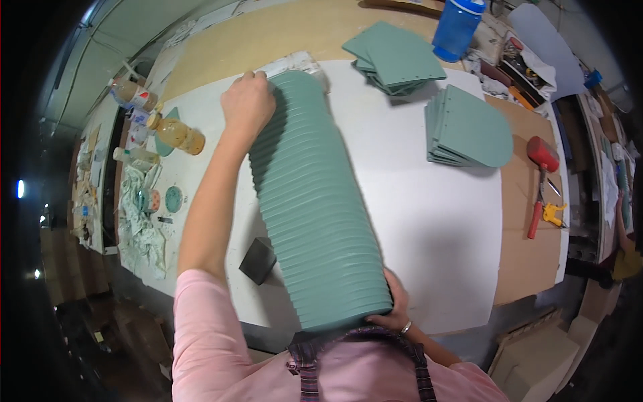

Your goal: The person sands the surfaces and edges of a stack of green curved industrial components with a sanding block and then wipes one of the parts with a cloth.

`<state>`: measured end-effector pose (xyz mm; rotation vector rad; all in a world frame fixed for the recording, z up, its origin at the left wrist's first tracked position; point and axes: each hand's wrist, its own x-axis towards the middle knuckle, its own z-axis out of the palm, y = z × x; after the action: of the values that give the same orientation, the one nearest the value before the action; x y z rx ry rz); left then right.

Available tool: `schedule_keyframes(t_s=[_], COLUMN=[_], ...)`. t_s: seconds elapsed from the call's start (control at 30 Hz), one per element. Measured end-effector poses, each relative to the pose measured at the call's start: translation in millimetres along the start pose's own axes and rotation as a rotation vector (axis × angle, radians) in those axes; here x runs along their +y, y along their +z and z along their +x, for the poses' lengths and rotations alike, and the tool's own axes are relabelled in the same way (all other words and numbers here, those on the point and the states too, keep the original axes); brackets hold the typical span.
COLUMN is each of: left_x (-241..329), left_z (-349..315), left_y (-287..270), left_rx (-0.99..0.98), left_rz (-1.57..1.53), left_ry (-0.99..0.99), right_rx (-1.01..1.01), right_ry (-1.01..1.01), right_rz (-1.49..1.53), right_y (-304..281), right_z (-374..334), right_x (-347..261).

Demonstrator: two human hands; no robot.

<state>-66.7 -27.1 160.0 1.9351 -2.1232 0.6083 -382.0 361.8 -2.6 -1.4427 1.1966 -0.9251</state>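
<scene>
while left hand [249, 100] and right hand [394, 305] grip one long green panel row [318, 201], two stacks [470, 127], one mallet [541, 155]

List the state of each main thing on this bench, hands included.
Row of green panels, packed closely together
Left hand, curled at the row's far end
Right hand, against the row's near end
Far panel stack, unevenly fanned
Right panel stack, slightly fanned
Black block, touched by neither hand
Red mallet, lying down
Amber bottle, capped
Blue jug, upright, lid unclear

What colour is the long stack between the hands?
The stack is dull green, clearest in the head view.
</scene>
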Motion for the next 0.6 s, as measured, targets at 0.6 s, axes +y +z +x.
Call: schedule_keyframes(t_s=[0.6], left_x=[91], left_z=[-166], left_y=[-346], left_rx=[0.310], left_rz=[0.433], left_ry=[0.923], right_rx=[0.040], right_ry=[-0.017], right_rz=[-0.068], right_y=[11], right_z=[2], right_x=[-11])
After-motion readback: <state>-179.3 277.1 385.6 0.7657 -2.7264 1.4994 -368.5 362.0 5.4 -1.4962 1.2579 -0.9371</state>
